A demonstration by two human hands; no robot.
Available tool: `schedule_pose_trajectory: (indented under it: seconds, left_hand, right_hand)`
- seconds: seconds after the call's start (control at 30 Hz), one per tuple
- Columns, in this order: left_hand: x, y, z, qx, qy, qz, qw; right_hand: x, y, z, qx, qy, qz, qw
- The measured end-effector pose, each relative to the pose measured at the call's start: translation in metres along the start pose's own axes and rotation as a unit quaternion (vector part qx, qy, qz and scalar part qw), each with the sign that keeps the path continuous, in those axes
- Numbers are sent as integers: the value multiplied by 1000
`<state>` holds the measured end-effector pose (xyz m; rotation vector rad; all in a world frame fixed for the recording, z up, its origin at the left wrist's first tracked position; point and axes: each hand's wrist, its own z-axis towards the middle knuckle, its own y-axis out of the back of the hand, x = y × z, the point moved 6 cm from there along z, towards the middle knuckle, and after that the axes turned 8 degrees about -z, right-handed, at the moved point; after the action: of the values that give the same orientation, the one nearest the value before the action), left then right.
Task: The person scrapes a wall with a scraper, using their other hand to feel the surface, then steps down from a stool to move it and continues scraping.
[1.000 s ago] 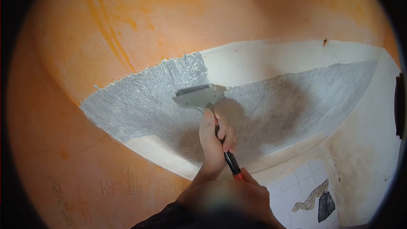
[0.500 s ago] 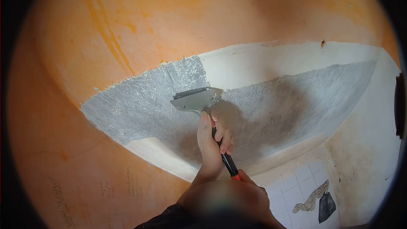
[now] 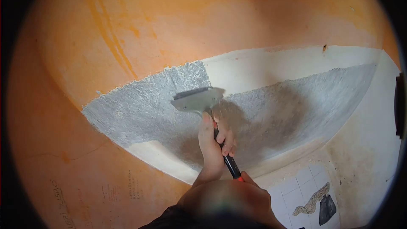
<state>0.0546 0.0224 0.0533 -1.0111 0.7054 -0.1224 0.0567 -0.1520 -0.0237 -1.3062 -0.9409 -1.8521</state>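
Note:
A wide-bladed scraper [image 3: 197, 101] with a grey metal head and a black-and-red handle lies across the grey, roughened patch [image 3: 135, 110] of wall. Its head is slightly blurred, and its right end is at the border of a white painted strip [image 3: 250, 70]. My left hand [image 3: 212, 142] is closed round the upper handle, thumb along the left side near the head. Lower down, at the red handle end, my right hand [image 3: 256, 191] is closed round the grip, partly hidden by a blurred shape close to the camera.
Orange painted wall [image 3: 178, 21] surrounds the patch above and to the left, with handwriting at lower left. A small hole [image 3: 324, 48] shows at upper right. White tiles [image 3: 288, 191] at lower right bear a pale, twisted strip [image 3: 311, 201] and a black object [image 3: 327, 210].
The wall has shifted slightly down in view while the scraper and both hands stay nearly in place, so the head is a little higher on the patch. Its blade looks blurrier.

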Motion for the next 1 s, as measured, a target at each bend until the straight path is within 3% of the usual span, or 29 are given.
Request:
schedule_pose_trajectory:
  seconds: [0.17, 0.67, 0.73, 0.8, 1.0]
  left_hand:
    - [-3, -7, 8, 19, -4, -17, 1000]
    - [-2, -8, 5, 28, 0, -26, 999]
    - [-6, -16, 11, 37, 5, -72, 997]
    - [-5, -7, 7, 18, 20, -39, 999]
    - [-14, -24, 15, 61, -5, -40, 997]
  right_hand:
    - [4, 4, 5, -11, 0, 59, 998]
    - [15, 3, 0, -36, -1, 11, 999]
    - [19, 2, 2, -35, 1, 69, 997]
    - [29, 2, 3, -16, 3, -36, 999]
    - [30, 4, 15, -14, 39, -25, 999]
